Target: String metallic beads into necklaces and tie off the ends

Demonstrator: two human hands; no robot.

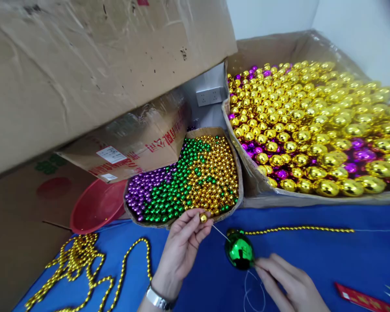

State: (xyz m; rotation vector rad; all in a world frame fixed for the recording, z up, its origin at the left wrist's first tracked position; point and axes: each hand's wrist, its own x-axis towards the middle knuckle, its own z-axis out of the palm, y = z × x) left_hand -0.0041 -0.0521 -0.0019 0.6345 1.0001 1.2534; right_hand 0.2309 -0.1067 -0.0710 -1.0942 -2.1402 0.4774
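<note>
Lower centre: left hand (186,242) pinches gold bead (203,218), right hand (287,279) green ball's (239,249) edge; likely threading; next needs taut string (220,232).

The blue counter (214,286) is carrying gold round-bead strands (73,255) near its left and far edges, plus a flat red packet (364,298).

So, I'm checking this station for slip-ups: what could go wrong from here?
The gold bead pinched in the left hand might slip free. The loose loop of thread below the green ball could tangle. With the right hand at only one side, the shiny ball might slide away.
</note>
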